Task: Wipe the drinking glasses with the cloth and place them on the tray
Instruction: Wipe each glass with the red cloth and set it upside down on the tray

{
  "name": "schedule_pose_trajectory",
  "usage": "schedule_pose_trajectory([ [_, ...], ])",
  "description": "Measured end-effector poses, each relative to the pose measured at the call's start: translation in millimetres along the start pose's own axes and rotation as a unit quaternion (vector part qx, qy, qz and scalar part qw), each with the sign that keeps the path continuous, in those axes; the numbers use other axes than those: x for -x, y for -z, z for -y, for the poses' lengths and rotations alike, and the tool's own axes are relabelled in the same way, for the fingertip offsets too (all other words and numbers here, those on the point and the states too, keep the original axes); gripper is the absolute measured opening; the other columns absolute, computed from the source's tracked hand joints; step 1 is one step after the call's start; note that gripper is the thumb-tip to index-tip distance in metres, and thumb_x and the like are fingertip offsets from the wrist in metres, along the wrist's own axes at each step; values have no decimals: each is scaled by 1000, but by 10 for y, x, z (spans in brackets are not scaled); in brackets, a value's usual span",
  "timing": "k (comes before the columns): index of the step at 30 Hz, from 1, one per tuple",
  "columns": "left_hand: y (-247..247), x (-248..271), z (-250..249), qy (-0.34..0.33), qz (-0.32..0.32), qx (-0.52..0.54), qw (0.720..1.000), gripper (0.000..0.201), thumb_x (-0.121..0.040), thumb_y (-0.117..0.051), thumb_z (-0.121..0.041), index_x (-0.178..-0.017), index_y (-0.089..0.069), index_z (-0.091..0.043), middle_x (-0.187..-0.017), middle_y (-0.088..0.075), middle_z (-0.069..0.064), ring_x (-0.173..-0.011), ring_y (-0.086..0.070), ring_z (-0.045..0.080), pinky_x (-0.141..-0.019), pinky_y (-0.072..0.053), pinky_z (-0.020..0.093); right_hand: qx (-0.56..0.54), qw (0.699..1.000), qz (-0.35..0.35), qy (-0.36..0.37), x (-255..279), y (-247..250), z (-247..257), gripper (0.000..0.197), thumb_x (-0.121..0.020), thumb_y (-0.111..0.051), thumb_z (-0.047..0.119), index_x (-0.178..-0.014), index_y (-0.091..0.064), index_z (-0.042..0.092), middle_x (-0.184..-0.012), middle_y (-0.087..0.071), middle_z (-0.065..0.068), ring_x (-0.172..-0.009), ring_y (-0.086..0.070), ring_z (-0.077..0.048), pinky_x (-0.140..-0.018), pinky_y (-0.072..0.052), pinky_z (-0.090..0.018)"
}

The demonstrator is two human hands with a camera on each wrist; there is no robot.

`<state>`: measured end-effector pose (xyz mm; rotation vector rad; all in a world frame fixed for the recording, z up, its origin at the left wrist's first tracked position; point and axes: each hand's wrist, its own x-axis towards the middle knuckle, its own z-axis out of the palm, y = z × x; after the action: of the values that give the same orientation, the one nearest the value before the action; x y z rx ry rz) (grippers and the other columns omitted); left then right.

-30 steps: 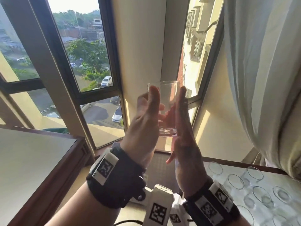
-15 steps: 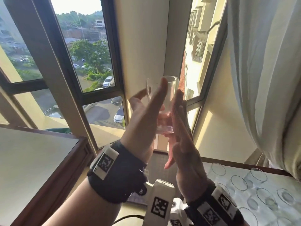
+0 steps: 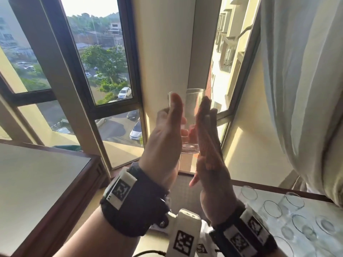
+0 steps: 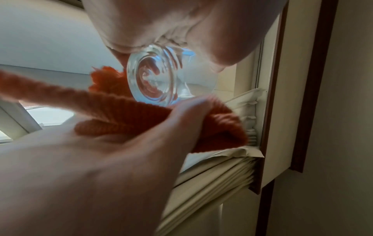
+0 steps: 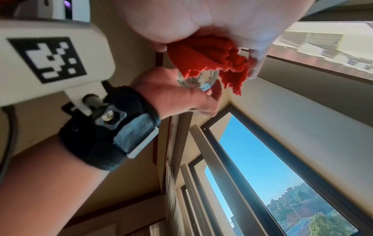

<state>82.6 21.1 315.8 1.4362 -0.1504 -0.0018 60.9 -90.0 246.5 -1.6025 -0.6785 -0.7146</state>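
I stand at a corner window [image 3: 104, 75] with dark frames, looking out on trees, parked cars and a sunlit building; a pale curtain [image 3: 300, 89] hangs at my right. A wood-edged table [image 3: 46, 175] sits low at my left. Low at my right, a surface [image 3: 315, 212] holds several clear glasses [image 3: 272, 210] standing upright near one another; I cannot tell whether that surface is a tray. I hold one drinking glass [image 3: 193, 115] raised at chest height in front of the wall between the panes, rim up, thick base down. My left hand [image 3: 165, 138] is on the left side of the glass, fingers stretched upward along its wall; the view from my right wrist shows it gripping the glass near the base. My right hand [image 3: 209, 151] stands on the other side, palm facing the glass, fingers nearly straight and pointing up. An orange-red ribbed cloth [image 5: 212, 54] is bunched between my right palm and the glass, with my right thumb curled over it in the view from my left wrist. The cloth touches the lower part of the glass. From my head view only a small red patch shows through the glass. Both wrists wear black bands with white square-patterned tags.
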Motion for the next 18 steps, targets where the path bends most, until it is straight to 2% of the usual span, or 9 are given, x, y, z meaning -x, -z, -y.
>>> schedule_pose_trajectory([
  [2,-14,46,-13,-17,8,-20,1000,61,-86,-33,-84,-124,-55,-41,-121,-67,1,-113,-68,17,-109,-48,54,-69,995,-22,-68,23,49,-58,42,-112,-34,29,-140,-48,1,-124,-62,-15,-81,-56,-49,-77,-59,-53],
  [3,-43,82,-6,-21,16,-27,999,58,-87,-32,-82,-122,-54,-41,-114,-70,-2,-108,-70,14,-108,-49,52,-77,994,-7,-73,30,96,-50,38,-112,-33,25,-137,-47,1,-113,-62,-20,-87,-64,-40,-87,-60,-38],
  [5,-116,155,36,-26,30,-30,999,57,-91,-30,-80,-120,-54,-38,-98,-73,-11,-95,-71,5,-100,-50,45,-97,992,-40,-73,-131,159,26,39,-109,-34,30,-140,-45,10,-124,-63,-9,-117,-64,-10,-100,-49,-16],
  [6,-148,181,59,-25,36,-28,999,58,-93,-29,-81,-122,-54,-37,-99,-71,-13,-94,-70,3,-97,-50,42,-68,993,-75,-64,-228,165,72,47,-106,-35,39,-140,-46,8,-131,-64,-4,-127,-59,-8,-103,-47,-18],
  [8,-185,176,99,-10,41,-17,999,61,-92,-30,-83,-125,-53,-38,-115,-67,-2,-104,-67,11,-99,-52,43,-6,997,-62,-52,-328,163,178,62,-105,-31,50,-146,-43,6,-148,-54,-12,-139,-50,-28,-113,-43,-42],
  [11,-125,90,53,2,20,16,1000,71,-87,-39,-88,-130,-58,-35,-133,-65,18,-122,-66,33,-110,-48,60,64,998,3,-3,-212,57,199,47,-107,-37,33,-153,-33,26,-161,-37,4,-147,-32,-44,-110,-32,-73],
  [14,-26,2,-43,-1,0,25,1000,82,-84,-37,-91,-141,-54,-35,-135,-67,7,-124,-66,28,-112,-44,63,-15,999,23,-47,-26,6,133,59,-101,-39,23,-159,-27,18,-166,-27,-9,-153,-14,-45,-123,-19,-55],
  [16,1,14,-87,-13,6,12,1000,72,-86,-32,-85,-138,-53,-39,-129,-65,4,-117,-66,24,-112,-45,63,-92,988,2,-122,23,65,105,54,-104,-30,30,-148,-45,2,-151,-49,-15,-143,-31,-49,-118,-31,-57],
  [18,-34,69,-62,-20,20,4,1000,59,-91,-32,-79,-127,-56,-38,-111,-71,1,-104,-71,20,-109,-49,60,-66,977,-58,-193,-70,67,182,48,-105,-37,36,-115,-62,-4,-95,-74,-2,-110,-56,-56,-82,-54,-58],
])
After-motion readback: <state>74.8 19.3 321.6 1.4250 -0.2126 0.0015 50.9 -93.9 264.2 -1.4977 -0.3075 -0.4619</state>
